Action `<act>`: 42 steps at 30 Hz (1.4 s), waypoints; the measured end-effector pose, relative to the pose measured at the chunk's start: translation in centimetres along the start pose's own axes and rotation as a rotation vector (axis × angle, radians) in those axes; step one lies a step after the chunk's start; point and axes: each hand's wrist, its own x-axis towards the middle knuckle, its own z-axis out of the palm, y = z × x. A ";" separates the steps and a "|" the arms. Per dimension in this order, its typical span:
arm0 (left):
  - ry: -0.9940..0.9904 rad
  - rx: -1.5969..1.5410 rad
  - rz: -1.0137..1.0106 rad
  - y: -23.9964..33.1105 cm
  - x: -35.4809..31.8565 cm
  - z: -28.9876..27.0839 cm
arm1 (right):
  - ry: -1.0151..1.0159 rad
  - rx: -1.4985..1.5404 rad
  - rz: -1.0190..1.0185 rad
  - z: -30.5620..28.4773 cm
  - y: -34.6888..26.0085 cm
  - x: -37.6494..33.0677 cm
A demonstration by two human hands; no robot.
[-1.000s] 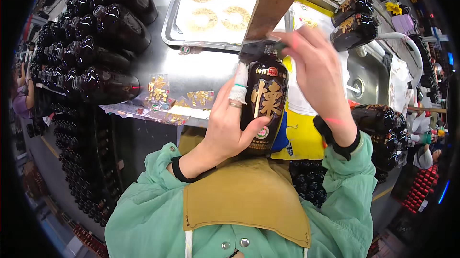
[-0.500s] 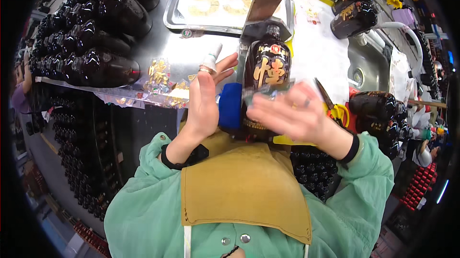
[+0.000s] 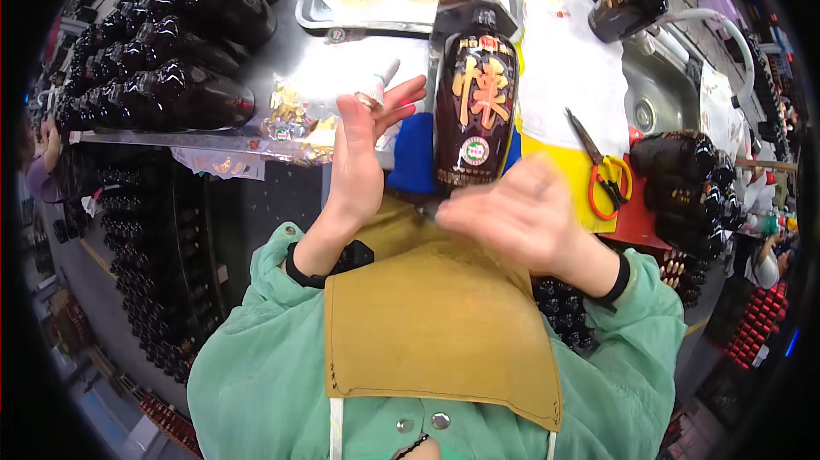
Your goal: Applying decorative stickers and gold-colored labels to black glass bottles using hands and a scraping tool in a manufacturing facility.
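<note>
The dark bottle (image 3: 475, 135) is lying face-up over a blue cloth (image 3: 414, 154) at the edge of the tabletop (image 3: 286, 58), the cloth presumably cushioning it. The left hand (image 3: 360, 152) is hovering beside it, fingers spread wide, visibly holding nothing. The right hand (image 3: 523, 221) is blurring near the base; whether its fingers are gripping cannot be told. Scissors (image 3: 600, 158) are lying right, seemingly within reach.

Left hand (image 3: 361, 154) is splayed; right hand (image 3: 519, 216), blurred, seems loosely curled.
</note>
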 end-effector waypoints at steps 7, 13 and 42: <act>-0.041 0.061 0.110 -0.2 -0.8 1.0 | -0.045 0.079 0.002 0.8 -1.0 -1.3; -0.060 0.371 0.225 -0.8 -0.1 1.3 | 0.468 0.342 0.836 2.7 2.8 1.8; -0.586 1.400 1.071 5.9 7.8 1.0 | 0.894 0.659 0.995 1.0 6.4 -2.9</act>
